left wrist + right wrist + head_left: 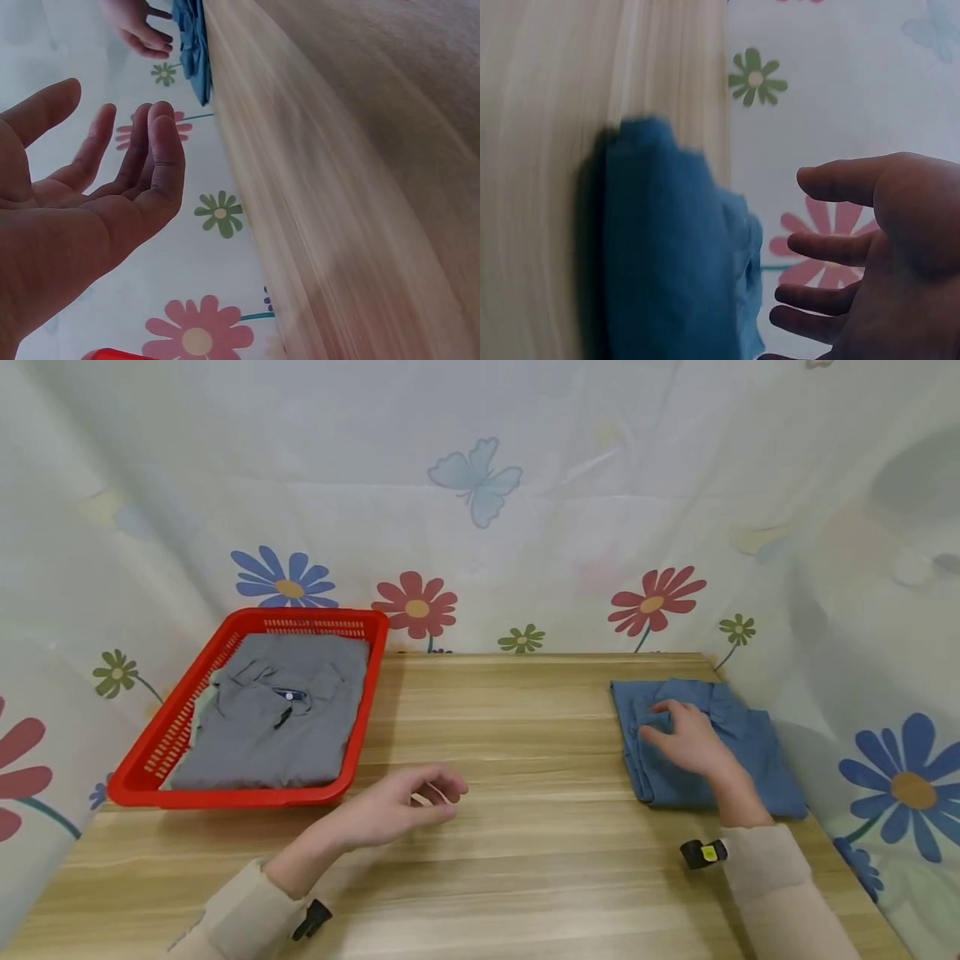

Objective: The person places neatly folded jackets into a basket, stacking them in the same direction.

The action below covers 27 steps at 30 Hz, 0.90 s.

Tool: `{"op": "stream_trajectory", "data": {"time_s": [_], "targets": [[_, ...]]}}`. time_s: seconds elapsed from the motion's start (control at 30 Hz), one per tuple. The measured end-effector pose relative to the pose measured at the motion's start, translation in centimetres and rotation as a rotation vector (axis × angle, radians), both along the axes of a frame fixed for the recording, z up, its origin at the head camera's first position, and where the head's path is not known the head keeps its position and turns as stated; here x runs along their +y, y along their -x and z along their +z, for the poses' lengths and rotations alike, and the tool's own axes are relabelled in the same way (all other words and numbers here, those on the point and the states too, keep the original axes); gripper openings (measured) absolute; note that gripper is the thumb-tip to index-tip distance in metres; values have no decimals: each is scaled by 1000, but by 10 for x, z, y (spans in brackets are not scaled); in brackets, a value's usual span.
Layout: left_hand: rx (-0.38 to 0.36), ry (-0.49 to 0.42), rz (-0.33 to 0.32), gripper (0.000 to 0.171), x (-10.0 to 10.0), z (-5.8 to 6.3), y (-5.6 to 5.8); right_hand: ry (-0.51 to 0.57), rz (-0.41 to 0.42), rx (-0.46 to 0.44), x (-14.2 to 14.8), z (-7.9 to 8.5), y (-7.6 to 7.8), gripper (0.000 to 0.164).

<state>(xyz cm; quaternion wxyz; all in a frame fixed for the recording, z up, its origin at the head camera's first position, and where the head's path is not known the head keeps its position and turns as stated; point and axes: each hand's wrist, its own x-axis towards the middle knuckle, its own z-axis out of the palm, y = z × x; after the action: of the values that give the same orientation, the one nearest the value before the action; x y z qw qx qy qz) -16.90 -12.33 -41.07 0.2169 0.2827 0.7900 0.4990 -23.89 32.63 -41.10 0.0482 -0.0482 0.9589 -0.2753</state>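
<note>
A folded blue garment [738,752] lies on the right side of the wooden table. Just above it hovers my right hand [688,741], fingers loosely bent and holding nothing; the right wrist view shows a gap between the fingers and the blue cloth [671,255]. My left hand [397,806] hangs over the table near the basket's front right corner, its fingers relaxed and nothing in them. In the left wrist view the left palm [82,217] is bare. A folded grey shirt [300,727] with a collar opening and dark label lies in the red plastic basket [232,797].
Pale green cloth [201,714] shows under the grey shirt at the basket's left. A white curtain [562,527] printed with flowers and a butterfly hangs behind and at both sides of the wooden table [510,860]. Each sleeve carries a small black wrist device [703,853].
</note>
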Motion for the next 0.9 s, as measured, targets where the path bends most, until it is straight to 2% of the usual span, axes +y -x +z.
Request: {"op": "stream_trajectory", "data": {"time_s": [0.33,0.63,0.9], "targets": [[-11,-3,19,23,-4,-6,0,-78,-107,-67,15,-12,7,70],[-8,-4,18,21,-2,-15,0,-135,-97,-78,19,-26,14,67],[-19,7,29,23,1,-18,3,-166,-102,-66,6,-33,16,64]]}}
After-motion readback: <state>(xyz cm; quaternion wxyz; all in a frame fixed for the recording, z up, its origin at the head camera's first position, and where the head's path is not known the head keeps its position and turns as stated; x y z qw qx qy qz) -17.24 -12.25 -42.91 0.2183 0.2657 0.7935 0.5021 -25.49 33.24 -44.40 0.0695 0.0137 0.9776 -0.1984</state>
